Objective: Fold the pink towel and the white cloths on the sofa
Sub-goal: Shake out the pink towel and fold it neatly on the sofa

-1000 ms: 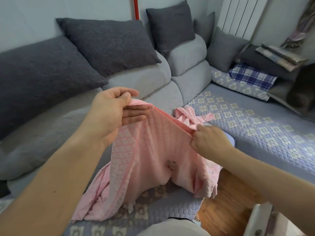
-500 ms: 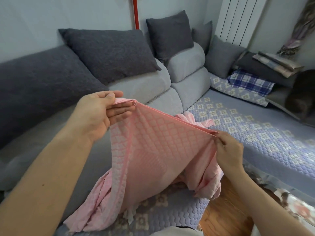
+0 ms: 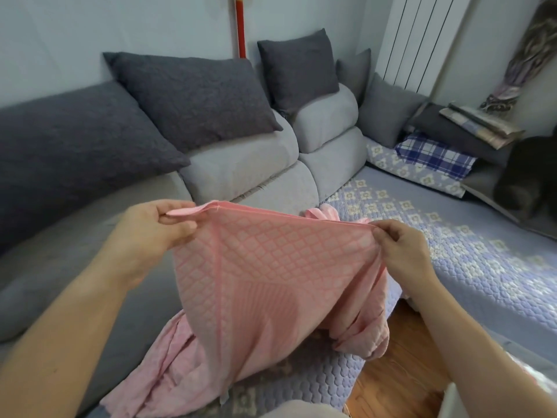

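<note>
Grey upholstered sofa [image 3: 247, 164] with a lilac quilted, flower-printed seat cover [image 3: 470, 236], spanning 9 to 3 o'clock. Pink quilted diamond-pattern towel [image 3: 265, 282], centre, held up above the seat with its top hem stretched level; its lower part trails crumpled onto the cover toward 7 o'clock. Left hand [image 3: 150, 233], at 9 o'clock of the towel, pinches one end of the hem; right hand [image 3: 401, 248], at 3 o'clock, pinches the other. Step judged: spreading the towel before the first fold. Next move likely calls for bringing the hem ends together evenly. No white cloths visible.
</note>
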Motion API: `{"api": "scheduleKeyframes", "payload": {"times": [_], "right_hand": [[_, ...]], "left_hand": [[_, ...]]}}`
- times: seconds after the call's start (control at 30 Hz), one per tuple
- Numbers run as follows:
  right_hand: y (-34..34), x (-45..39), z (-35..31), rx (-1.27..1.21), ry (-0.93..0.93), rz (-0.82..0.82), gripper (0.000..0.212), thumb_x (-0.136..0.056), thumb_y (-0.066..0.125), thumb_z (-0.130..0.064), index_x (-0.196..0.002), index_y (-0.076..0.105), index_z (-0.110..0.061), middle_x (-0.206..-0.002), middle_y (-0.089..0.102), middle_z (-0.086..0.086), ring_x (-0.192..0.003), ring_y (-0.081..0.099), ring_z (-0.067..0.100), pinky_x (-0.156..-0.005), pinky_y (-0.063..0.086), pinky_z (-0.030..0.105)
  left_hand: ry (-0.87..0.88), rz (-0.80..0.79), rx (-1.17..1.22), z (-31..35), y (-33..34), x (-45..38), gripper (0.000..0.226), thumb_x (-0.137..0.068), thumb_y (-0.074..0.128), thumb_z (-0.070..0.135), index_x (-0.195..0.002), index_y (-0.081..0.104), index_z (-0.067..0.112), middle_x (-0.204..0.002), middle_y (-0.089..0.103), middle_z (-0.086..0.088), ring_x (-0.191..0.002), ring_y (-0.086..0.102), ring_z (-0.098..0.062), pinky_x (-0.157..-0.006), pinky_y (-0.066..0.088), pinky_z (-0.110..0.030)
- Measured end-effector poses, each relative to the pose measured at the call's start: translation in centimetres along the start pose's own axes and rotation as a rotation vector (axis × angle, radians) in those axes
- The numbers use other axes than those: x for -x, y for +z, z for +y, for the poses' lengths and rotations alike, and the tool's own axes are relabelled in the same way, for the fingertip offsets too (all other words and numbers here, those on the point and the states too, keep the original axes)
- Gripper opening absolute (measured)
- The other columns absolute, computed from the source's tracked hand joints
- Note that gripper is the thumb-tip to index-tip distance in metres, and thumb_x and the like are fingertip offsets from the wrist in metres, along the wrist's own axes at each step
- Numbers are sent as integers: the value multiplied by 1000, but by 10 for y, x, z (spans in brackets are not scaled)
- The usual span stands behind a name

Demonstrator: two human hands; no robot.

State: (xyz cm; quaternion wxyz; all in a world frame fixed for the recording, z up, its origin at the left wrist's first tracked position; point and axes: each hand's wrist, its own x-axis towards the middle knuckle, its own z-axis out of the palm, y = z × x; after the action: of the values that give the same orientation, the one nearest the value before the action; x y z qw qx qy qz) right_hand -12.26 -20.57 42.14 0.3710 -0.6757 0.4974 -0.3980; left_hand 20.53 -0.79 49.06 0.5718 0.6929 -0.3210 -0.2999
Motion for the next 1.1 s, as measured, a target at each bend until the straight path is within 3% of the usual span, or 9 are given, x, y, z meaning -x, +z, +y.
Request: {"api": "scheduleKeyframes", "payload": {"times": [0.2, 0.3, 0.4, 0.53, 0.67, 0.9, 1.0, 1.07, 1.1], "right_hand": [[5, 7, -31, 23, -85, -309, 18, -100, 59, -13, -91, 73, -17, -91, 72, 6, -82, 63, 14, -79, 47, 29], [13, 8, -33, 4, -79, -461, 17, -101, 57, -11, -92, 71, -9, -96, 67, 22, -80, 57, 16, -80, 47, 35], [18, 10, -21, -62, 27, -585, 15, -100, 62, -14, -93, 74, -13, -98, 71, 14, -88, 64, 18, -93, 51, 45], [19, 25, -3, -154, 74, -719, 8, -91, 72, -8, -91, 76, -15, -89, 72, 2, -83, 64, 12, -76, 50, 25], [11, 36, 8, -92, 96, -706, 13, -83, 81, -6, -89, 76, -16, -87, 73, 9, -79, 65, 17, -74, 51, 30], [-3, 45, 11, 214, -55, -452, 8, -89, 76, -18, -85, 79, -24, -81, 75, -11, -79, 69, 11, -77, 57, 33], [0, 50, 8, 190, -81, -440, 16, -89, 76, -13, -82, 78, -27, -79, 74, -16, -78, 68, 3, -74, 52, 20], [12, 57, 0, 145, -97, -444, 21, -86, 78, -8, -78, 75, -28, -77, 73, -19, -75, 66, 0, -71, 48, 13], [20, 59, -6, 127, -112, -451, 21, -84, 79, -7, -77, 75, -27, -75, 73, -18, -73, 66, -1, -69, 48, 13]], "left_hand": [[-32, 211, -319, -28, -35, -17, 25, -103, 53, 12, -85, 67, 3, -64, 66, -10, -70, 62, -28, -64, 57, -32], [82, 331, -565, -15, -46, -20, 21, -99, 59, 18, -84, 70, 9, -77, 65, -10, -76, 56, -26, -64, 42, -30], [165, 302, -519, -2, -50, -22, 21, -99, 58, 19, -87, 71, 9, -87, 70, -7, -81, 57, -20, -69, 44, -26], [144, 217, -379, 3, -52, -28, 26, -90, 57, 35, -79, 65, 13, -88, 73, -12, -78, 58, -19, -77, 47, -40], [159, 121, -303, 9, -42, -25, 28, -94, 55, 31, -72, 58, 15, -83, 72, -17, -71, 56, -18, -71, 47, -43], [127, 0, 108, 4, -10, -12, 25, -102, 43, 1, -83, 58, 8, -73, 74, 1, -62, 66, -6, -58, 51, -15], [211, 66, -268, -4, 14, -16, 22, -99, 55, 7, -84, 64, 21, -73, 64, 8, -67, 57, -5, -65, 47, -16], [259, -143, -564, -9, 44, -3, 9, -90, 72, 35, -95, 65, 32, -81, 63, 13, -72, 56, -7, -74, 49, -28], [295, -276, -694, -11, 63, 6, 30, -80, 76, 52, -104, 63, 39, -86, 63, 18, -76, 57, -6, -79, 49, -29]]}}
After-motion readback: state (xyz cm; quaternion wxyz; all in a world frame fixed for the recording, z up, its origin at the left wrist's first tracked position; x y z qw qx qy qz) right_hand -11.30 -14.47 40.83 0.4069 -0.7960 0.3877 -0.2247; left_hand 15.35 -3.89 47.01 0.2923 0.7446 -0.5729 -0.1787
